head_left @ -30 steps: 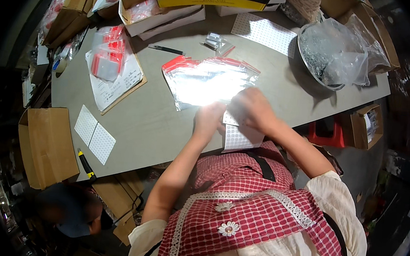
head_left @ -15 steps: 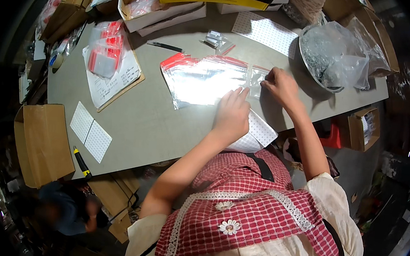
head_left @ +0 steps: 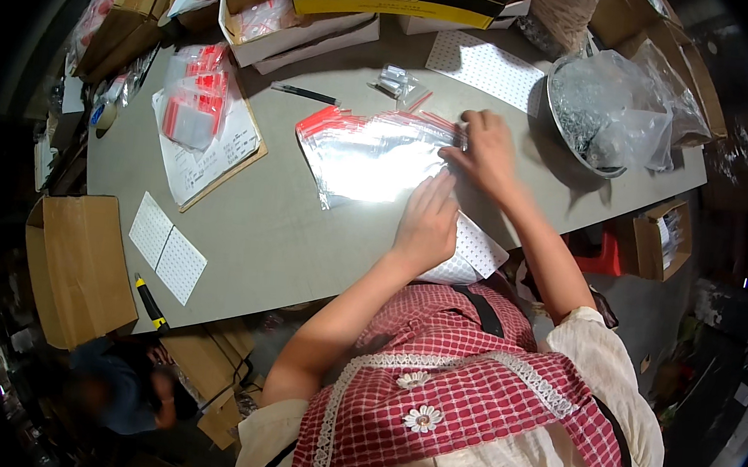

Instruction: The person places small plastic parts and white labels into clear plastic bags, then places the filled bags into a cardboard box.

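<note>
Clear zip bags (head_left: pixel 353 165) with red strips lie overlapped in a fanned row on the grey table. My left hand (head_left: pixel 428 220) rests at the row's right near corner, fingers stretched out and lying flat. My right hand (head_left: pixel 488 154) is at the right end of the row, its thumb and bent fingers closed about the edge of the last bag; the grip itself is partly hidden. Beneath and beside my left hand lie white sheets with a dotted pattern (head_left: pixel 481 250), at the table's near edge.
A metal bowl (head_left: pixel 548 115) of small metallic pieces and plastic stands at right. Beyond the row lie a pen (head_left: pixel 306 93) and a small bag of parts (head_left: pixel 396 82). Left are a clipboard (head_left: pixel 247 156) with red-striped bags, dotted cards (head_left: pixel 180 265), a cutter knife (head_left: pixel 151 303) and a cardboard box (head_left: pixel 82 270).
My right hand has moved left, bringing the separate bag against the fanned row. The gap between that bag and the others has closed. My left hand has stayed almost in place.
</note>
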Demonstrator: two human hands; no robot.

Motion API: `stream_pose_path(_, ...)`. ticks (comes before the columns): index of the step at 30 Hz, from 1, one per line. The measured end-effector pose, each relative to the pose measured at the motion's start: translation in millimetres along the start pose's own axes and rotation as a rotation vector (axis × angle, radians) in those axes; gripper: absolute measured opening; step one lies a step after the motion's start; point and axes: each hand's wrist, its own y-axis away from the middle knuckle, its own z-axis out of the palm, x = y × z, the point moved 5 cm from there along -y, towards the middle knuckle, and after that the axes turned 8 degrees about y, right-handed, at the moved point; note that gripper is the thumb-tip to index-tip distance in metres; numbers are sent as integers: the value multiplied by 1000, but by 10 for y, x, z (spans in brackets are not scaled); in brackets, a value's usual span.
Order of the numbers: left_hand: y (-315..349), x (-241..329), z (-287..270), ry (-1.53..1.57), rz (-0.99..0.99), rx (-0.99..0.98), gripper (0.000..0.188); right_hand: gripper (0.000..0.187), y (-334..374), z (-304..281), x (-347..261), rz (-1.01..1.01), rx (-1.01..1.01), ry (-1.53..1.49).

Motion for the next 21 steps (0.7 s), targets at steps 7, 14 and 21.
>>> stream_pose_path(7,4,-17,7,93,3,-31,8,25,458,50,746,63,-63,-190)
stream_pose_path(14,24,13,26,160,95,-86,8,16,576,144,753,397,-186,-992)
stream_pose_path(21,12,58,-46,189,123,-50,13,30,360,47,350,-34,1,35)
